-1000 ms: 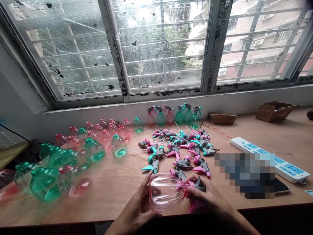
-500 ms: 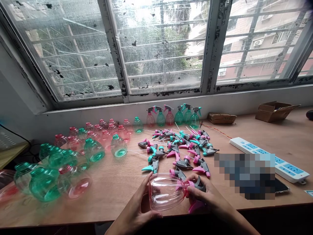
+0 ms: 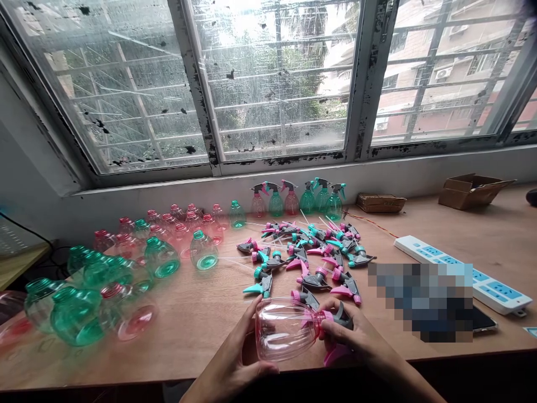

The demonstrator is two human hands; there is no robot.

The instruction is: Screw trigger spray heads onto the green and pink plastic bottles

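Note:
A clear pink spray bottle (image 3: 285, 330) lies on its side in the air near the table's front edge, its base to the left and its neck to the right. Around the base is my left hand (image 3: 245, 341), thumb below and fingers behind. My right hand (image 3: 350, 330) pinches the pink collar of the trigger sprayer (image 3: 326, 318) at the bottle's neck; the sprayer's dark head and pink trigger show past the fingers. Just behind lie several loose trigger sprayers (image 3: 314, 279), with pink or teal collars and thin white tubes.
Several open green and pink bottles (image 3: 78, 316) stand on the left. Along the wall are several bottles with sprayers fitted (image 3: 274, 200). A flat carton (image 3: 381, 202), an open cardboard box (image 3: 472, 191), a white power strip (image 3: 461, 274) and a partly blurred phone (image 3: 482, 320) lie to the right.

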